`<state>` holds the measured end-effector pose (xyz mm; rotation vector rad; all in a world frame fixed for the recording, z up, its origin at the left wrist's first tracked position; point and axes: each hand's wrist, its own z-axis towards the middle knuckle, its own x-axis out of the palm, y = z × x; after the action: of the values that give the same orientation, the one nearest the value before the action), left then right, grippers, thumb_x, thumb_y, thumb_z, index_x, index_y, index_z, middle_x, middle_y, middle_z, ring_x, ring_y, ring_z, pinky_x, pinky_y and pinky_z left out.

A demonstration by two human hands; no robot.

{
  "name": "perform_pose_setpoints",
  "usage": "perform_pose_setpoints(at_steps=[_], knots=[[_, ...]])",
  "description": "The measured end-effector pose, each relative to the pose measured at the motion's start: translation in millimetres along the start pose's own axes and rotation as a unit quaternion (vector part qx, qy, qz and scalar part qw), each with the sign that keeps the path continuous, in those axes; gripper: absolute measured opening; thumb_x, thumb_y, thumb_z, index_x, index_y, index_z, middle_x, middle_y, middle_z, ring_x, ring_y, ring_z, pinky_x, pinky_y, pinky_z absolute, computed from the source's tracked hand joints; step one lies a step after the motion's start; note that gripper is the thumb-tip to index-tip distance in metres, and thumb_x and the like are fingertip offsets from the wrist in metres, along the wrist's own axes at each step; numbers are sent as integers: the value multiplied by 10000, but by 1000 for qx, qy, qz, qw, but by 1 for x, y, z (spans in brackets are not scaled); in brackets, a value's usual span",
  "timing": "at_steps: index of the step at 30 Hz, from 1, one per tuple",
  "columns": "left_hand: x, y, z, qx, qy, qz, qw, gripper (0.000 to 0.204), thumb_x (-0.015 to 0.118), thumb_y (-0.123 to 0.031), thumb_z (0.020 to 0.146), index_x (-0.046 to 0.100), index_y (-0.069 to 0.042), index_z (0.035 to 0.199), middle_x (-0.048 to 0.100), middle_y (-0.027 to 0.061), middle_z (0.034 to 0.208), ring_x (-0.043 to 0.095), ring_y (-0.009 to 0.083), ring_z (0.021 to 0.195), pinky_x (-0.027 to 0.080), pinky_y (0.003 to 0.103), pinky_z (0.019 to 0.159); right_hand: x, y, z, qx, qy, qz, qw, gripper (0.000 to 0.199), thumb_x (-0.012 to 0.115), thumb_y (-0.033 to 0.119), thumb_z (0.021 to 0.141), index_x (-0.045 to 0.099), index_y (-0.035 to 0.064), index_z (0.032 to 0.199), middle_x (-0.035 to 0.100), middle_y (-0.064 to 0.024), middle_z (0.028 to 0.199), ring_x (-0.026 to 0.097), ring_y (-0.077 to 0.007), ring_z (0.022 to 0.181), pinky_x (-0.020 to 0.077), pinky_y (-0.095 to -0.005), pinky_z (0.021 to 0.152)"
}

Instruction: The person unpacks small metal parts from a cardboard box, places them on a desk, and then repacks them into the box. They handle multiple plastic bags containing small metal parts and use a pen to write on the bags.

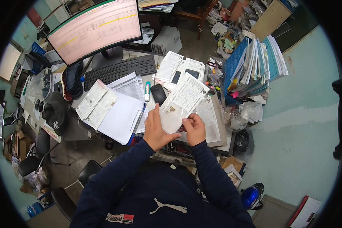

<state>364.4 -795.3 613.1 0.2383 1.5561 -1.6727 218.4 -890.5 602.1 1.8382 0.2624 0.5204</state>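
A clear plastic packet [170, 118] with a printed paper slip [190, 91] at its upper end is raised over the desk's front edge. Several small gold-coloured pieces [171, 109] lie inside it. My right hand [195, 131] pinches the packet's lower right corner between thumb and fingers. Along the packet's left side is my left hand [156, 129], fingers stretched upward and thumb spread toward the right hand; whether it touches the plastic I cannot tell. A black mouse [158, 94] rests just beyond the left fingertips, beside a white and green tube [147, 91].
To the left lie a clipboard with white paper [121, 114] and more slip packets [97, 102]. A keyboard [119, 70] and monitor [97, 28] stand behind. More packets [171, 68] are stacked behind the mouse. Upright folders [250, 64] line the right side, near the wall.
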Motion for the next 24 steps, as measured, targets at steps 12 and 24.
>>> perform_pose_setpoints(at_steps=[12,24], knots=[[-116,66,-27,-255,168,-527,793,248,646,-143,926,660,23,1109,707,76,972,651,121,795,522,257,706,89,19,-34,-89,28,-191,977,263,588,144,954,637,-37,1138,669,-35,926,574,-66,800,472,-227,750],[-172,110,-32,-267,100,-605,743,233,638,-114,922,619,51,1086,692,136,958,692,221,804,582,327,723,160,5,-53,-50,-15,-90,995,304,624,124,926,589,-31,1185,654,-43,918,610,-74,748,521,-221,649]])
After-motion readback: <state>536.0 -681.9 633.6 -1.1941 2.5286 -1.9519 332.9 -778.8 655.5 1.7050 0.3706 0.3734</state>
